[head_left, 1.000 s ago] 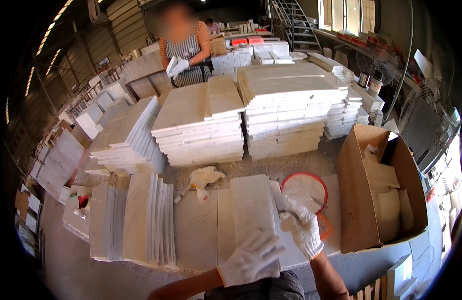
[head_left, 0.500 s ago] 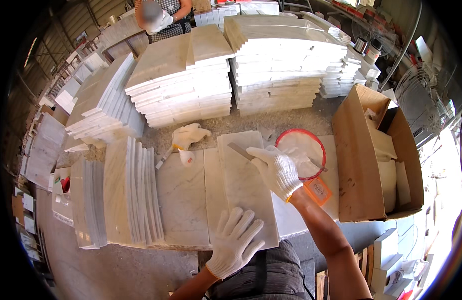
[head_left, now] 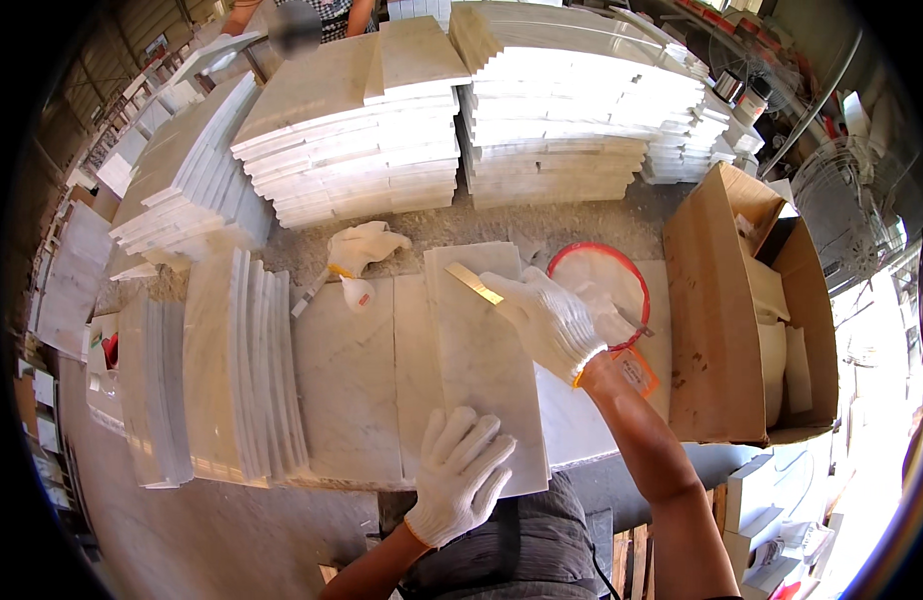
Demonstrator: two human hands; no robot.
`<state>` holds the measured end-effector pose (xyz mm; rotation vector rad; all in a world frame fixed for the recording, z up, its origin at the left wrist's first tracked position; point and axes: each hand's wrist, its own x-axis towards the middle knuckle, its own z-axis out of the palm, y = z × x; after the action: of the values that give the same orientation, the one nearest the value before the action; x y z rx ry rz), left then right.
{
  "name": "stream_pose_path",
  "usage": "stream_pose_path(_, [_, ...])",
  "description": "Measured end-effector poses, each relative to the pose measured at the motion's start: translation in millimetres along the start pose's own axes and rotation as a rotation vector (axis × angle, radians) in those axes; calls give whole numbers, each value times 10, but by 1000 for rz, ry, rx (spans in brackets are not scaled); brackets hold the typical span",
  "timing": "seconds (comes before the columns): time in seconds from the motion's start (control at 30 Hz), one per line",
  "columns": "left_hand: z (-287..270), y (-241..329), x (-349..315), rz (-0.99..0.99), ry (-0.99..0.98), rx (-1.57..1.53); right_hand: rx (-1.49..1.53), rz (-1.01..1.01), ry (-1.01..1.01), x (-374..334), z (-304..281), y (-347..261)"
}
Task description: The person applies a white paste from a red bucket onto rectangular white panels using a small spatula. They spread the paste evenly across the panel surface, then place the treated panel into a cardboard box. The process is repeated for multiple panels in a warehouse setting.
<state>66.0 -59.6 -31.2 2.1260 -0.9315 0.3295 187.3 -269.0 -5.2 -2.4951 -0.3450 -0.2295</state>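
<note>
My right hand (head_left: 550,318), in a white knitted glove, is closed around a flat metal scraper blade (head_left: 474,283). The blade lies low over the far part of a pale grey-white marble slab (head_left: 488,350); whether it touches cannot be told. My left hand (head_left: 462,474), gloved the same way, rests with fingers spread on the slab's near left edge. Just right of my right hand is a red-rimmed round tub (head_left: 622,290) with whitish stuff in it. An orange card or packet (head_left: 637,372) lies by the tub, partly behind my right wrist.
Left of the slab stand upright marble tiles (head_left: 232,370). A loose glove (head_left: 367,247), a small white bottle (head_left: 358,293) and another blade (head_left: 309,296) lie beyond. An open cardboard box (head_left: 707,320) is at right. Tall marble stacks (head_left: 352,140) line the back; another person (head_left: 357,15) stands behind them.
My view has shifted slightly, and the blade now catches bright light. My left hand stays on the slab. The person at the back has moved their hands apart, one now by a slab.
</note>
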Motion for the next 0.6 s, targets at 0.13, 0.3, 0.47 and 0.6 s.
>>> stream_pose_path(0.13, [11,30,0,7,21,42,27,-17,-36,-10,107,119])
stream_pose_path(0.3, [24,5,-4,6,29,11,-21,19,-96,36,10,1])
stream_pose_path(0.47, [13,24,10,-2,27,30,-98,95,-107,25,-2,-110])
stream_pose_path(0.6, [31,14,-15,11,36,38,-67,62,-123,47,-14,-90])
